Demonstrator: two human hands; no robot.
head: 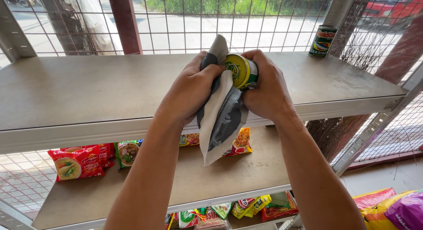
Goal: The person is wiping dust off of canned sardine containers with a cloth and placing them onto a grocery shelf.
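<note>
A small round tin can (pixel 242 71) with a green and yellow label is gripped in the right hand (pixel 264 86), the fingers closed around its side, its flat end turned toward the left; a grey and white cloth (pixel 220 113) is bunched in the left hand (pixel 191 91), which is closed on it and pressed against the end of the can; the loose part of the cloth is seen hanging down between the two wrists, and a corner of it is seen sticking up above the hands; both hands are held together above the front edge of the top shelf (pixel 88 93) of a metal rack; a second tin can (pixel 322 41), taller and with a green label, is stood upright at the back right of that shelf, well apart from the hands, just in front of the wire mesh (pixel 176 18); on the middle shelf (pixel 220 177) red noodle packets (pixel 79 161) are laid at the left, with an orange packet (pixel 240 142) partly hidden behind the cloth; more packets (pixel 229 210) are seen on the level below; coloured sacks (pixel 392 208) are seen at the lower right.
</note>
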